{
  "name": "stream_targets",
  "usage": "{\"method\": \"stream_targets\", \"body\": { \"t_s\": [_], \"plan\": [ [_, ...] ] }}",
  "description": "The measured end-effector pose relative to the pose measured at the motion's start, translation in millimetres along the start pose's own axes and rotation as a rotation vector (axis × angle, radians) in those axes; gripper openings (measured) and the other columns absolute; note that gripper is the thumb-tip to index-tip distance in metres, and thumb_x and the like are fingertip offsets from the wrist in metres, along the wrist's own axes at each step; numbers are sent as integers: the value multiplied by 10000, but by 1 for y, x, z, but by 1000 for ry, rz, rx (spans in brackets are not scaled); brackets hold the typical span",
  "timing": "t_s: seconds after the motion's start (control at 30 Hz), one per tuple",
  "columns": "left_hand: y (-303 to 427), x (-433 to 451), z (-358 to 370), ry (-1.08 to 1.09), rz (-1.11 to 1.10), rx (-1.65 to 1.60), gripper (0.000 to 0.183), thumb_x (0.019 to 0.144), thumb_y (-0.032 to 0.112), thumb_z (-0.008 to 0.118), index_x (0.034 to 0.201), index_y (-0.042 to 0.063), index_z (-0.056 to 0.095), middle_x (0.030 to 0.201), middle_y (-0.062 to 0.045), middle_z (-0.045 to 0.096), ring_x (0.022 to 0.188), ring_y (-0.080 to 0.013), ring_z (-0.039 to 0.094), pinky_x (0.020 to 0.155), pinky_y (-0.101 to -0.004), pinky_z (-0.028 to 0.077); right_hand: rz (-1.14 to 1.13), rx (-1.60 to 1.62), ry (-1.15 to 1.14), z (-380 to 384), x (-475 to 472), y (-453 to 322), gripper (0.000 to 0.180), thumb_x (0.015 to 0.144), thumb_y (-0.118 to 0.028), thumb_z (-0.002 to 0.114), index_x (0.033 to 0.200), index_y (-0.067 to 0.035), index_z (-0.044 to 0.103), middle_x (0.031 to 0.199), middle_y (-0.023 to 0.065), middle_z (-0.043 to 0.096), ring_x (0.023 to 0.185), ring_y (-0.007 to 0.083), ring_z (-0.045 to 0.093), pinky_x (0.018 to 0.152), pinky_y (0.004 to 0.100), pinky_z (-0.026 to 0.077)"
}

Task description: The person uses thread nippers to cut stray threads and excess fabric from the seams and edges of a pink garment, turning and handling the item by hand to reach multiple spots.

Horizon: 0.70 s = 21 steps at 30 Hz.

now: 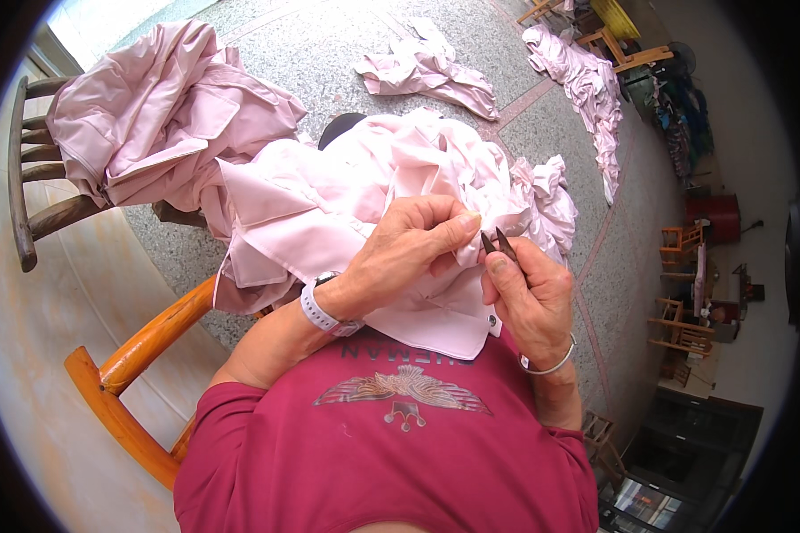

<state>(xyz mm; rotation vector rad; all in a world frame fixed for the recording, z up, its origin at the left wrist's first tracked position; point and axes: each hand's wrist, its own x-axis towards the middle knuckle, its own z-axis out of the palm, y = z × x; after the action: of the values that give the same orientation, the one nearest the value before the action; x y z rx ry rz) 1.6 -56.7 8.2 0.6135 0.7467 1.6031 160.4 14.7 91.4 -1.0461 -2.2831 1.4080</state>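
A pink garment (293,233) with a collar or flap and stitched edges lies across my lap. My left hand (413,246), with a pale watch strap on its wrist, pinches a bit of its fabric between thumb and fingers. Close beside it on the right, my right hand (527,283) holds small dark thread snips (500,246), their two pointed blades apart and aimed at the pinched cloth. A dark snap button (492,320) shows on the garment's edge below my right hand. Whether a thread lies between the blades I cannot tell.
More pink garments (167,113) are heaped on a wooden chair (19,173) at the left. Others lie on the speckled floor, one ahead (433,73) and a long pile (580,86) further right. An orange wooden chair frame (160,333) stands by my left elbow. Small wooden stools are at far right.
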Motion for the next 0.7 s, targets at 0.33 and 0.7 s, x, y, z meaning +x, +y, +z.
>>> {"method": "stream_targets", "body": {
  "t_s": [0.33, 0.7],
  "plan": [
    [-14, 0, 7, -41, -32, -24, 229, 1005, 244, 595, 866, 65, 622, 720, 45, 552, 596, -28, 499, 513, -188, 373, 55, 355, 138, 1, 23, 11, 231, 1038, -167, 523, 874, -19, 588, 636, -23, 537, 504, 13, 374, 448, 193, 282],
    [-4, 2, 2, 20, -10, -118, 257, 1011, 281, 586, 942, 35, 608, 711, -1, 610, 598, -53, 601, 538, -190, 488, -156, -231, 181, 3, 15, 8, 151, 927, -142, 693, 955, -5, 637, 629, -37, 518, 567, 43, 426, 505, 235, 349]
  ]
}}
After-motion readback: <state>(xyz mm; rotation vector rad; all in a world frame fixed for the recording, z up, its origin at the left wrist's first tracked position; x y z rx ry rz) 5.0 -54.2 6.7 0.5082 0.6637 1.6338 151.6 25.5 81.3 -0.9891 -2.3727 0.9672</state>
